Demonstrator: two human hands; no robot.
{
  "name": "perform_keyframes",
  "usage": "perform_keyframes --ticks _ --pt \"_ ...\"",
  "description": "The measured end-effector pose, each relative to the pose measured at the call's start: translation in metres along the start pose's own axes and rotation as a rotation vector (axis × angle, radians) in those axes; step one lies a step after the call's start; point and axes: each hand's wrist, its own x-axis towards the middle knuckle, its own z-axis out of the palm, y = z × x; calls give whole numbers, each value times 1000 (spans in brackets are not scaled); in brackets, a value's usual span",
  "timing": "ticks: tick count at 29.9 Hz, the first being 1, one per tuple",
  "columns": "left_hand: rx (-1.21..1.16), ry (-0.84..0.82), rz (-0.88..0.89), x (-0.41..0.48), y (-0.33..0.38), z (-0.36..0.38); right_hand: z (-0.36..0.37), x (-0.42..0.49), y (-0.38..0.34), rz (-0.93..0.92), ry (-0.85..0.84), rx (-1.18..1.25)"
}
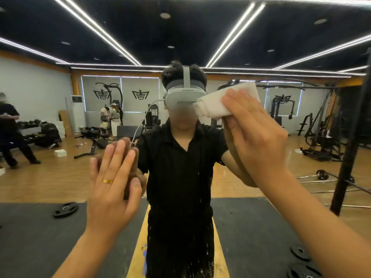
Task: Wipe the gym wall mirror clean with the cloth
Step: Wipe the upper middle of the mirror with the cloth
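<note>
The wall mirror [60, 177] fills the whole view and reflects me and the gym behind. My right hand [255, 135] presses a folded white cloth [226, 101] flat against the glass at head height, fingers straight over it. My left hand [112, 183], wearing a gold ring, lies flat on the mirror at chest height with straight fingers, meeting its own reflection. White streaks and drips [198, 197] run down the glass over the lower middle.
Everything else is reflection: a dark upright rack post [349, 149] at right, weight plates [65, 209] on black mats, barbells on the wooden floor, benches and machines behind, and people standing at the left.
</note>
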Motion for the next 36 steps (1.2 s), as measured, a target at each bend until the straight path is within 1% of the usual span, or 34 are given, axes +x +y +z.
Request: perform_keyframes --ticks 4,8,13,16,18,21,23,25,26,29,32,34,36 --pt "-49 41 51 6 33 1 0 0 6 -53 9 -8" --pt "-91 -18 118 33 72 16 0 -1 15 -103 2 -7" --pt "-113 -53 54 53 119 43 -7 2 25 -134 -18 27" --pt "-31 -58 15 51 140 61 -13 6 39 -83 20 15" --pt "60 -49 18 46 144 70 -19 10 53 -49 54 -1" --pt "110 -45 31 44 142 74 -25 19 67 25 117 -17" --pt "125 -40 36 44 142 74 -21 24 63 111 180 0" --pt "135 -35 39 44 143 75 -10 26 43 178 218 31" --pt "136 -32 38 43 143 75 -3 27 31 162 208 48" --pt "132 -27 31 44 142 76 11 41 2 3 121 87" --pt "118 -20 27 43 142 76 7 54 6 -93 54 78" --pt "124 -11 31 43 142 75 -4 51 28 -48 62 41" --pt "128 -5 32 43 142 76 -19 48 53 69 143 -16"
